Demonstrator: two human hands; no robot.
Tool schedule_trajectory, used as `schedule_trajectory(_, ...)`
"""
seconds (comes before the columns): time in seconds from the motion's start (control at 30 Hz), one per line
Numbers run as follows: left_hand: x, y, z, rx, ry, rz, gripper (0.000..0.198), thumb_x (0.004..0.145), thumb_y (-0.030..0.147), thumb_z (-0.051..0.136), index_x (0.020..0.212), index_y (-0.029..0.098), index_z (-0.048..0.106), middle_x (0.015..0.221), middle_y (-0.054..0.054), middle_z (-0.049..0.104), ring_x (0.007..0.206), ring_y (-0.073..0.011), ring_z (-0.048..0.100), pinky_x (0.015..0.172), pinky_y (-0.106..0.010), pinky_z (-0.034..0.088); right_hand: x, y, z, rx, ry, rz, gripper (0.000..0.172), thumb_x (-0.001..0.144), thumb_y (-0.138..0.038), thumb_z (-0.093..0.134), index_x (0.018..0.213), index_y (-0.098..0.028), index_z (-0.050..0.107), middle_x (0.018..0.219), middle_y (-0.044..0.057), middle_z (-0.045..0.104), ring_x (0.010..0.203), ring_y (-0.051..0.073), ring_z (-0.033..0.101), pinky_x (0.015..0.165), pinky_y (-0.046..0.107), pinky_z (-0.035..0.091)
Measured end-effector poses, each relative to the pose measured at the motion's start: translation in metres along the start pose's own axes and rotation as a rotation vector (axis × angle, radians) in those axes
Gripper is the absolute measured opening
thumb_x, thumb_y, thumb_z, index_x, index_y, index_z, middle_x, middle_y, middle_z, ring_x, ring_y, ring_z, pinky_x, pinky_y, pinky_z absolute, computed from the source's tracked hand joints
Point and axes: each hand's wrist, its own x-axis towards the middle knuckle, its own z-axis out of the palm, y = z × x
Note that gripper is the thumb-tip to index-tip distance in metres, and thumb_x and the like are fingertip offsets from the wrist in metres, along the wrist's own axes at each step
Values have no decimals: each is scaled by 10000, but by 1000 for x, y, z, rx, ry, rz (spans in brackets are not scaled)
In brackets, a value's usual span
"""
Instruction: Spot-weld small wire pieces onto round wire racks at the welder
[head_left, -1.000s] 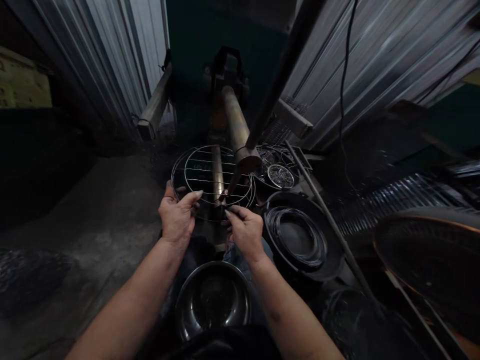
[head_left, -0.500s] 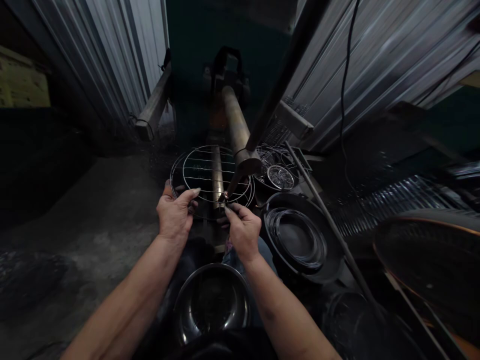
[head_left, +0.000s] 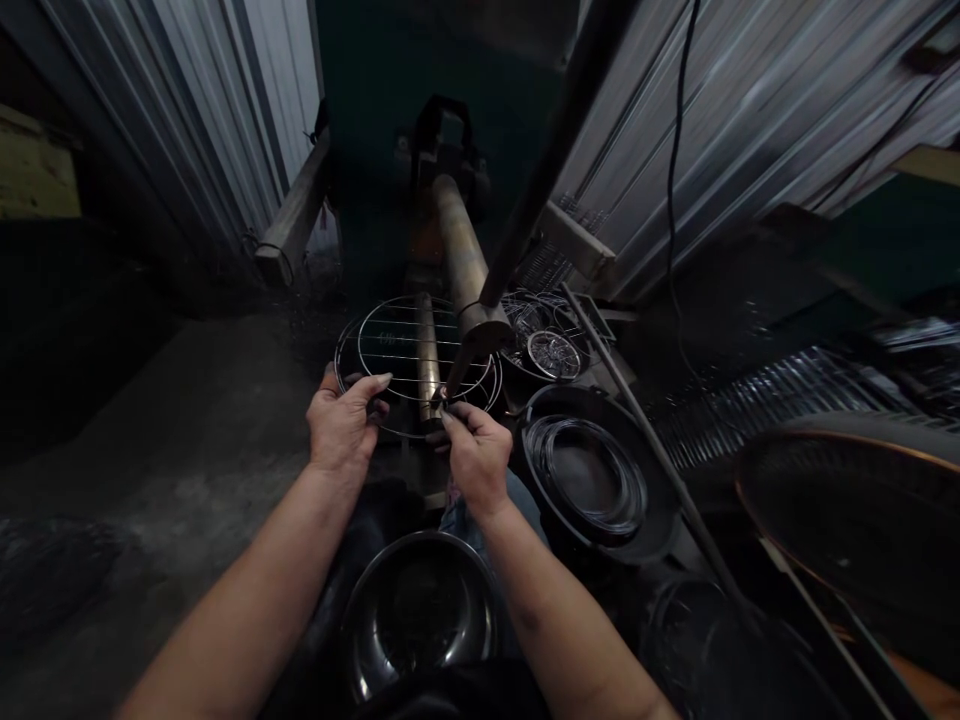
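A round wire rack (head_left: 390, 356) with parallel bars and ring rims lies over the lower metal rod (head_left: 427, 350) of a machine. My left hand (head_left: 341, 425) is closed on its left rim, thumb along the top. At the near rim my right hand (head_left: 478, 450) is pinched, its fingertips right by the lower end of a dark slanting rod (head_left: 459, 370). What sits between those fingertips is too small and dark to tell. Above the rack juts a thick metal cylinder (head_left: 465, 255). A shiny metal bowl (head_left: 420, 610) is below my forearms.
Right of my right hand, a dark basin (head_left: 652, 530) holds several wire rings (head_left: 589, 475). Small round wire pieces (head_left: 553, 355) lie behind it. A long bar (head_left: 645, 420) slants past the basin. Corrugated metal sheets (head_left: 262, 110) stand at the back. A black cable (head_left: 671, 200) hangs at right.
The whole view has shifted slightly, so most things appear a little further left. Both hands keep their places at the rack, and the rack's position against the rods looks nearly the same.
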Motion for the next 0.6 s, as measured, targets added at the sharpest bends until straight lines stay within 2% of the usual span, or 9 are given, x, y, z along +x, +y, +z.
schedule_trajectory(0.17,2,0,3,18,4,-23,496,389,143,820,791,178,533,667,56,543,528,-92,511,447,-210,400,4,-3,1,-1,8,13,217,749,-339,634,825,-151,711,601,-7,641,498,153,615,453,233,480)
schedule_trajectory(0.4,5,-2,4,19,24,-43,464,390,114,803,762,174,533,614,45,555,511,-101,503,429,-212,404,-3,4,-14,-170,-69,-55,228,793,-340,629,915,-174,726,791,25,722,608,169,670,553,250,527)
schedule_trajectory(0.6,6,-1,6,49,51,-50,426,399,106,795,710,172,512,584,40,546,487,-94,486,422,-210,394,-7,15,-15,-215,-43,-121,216,807,-325,620,926,-186,733,812,22,734,638,169,675,579,250,538)
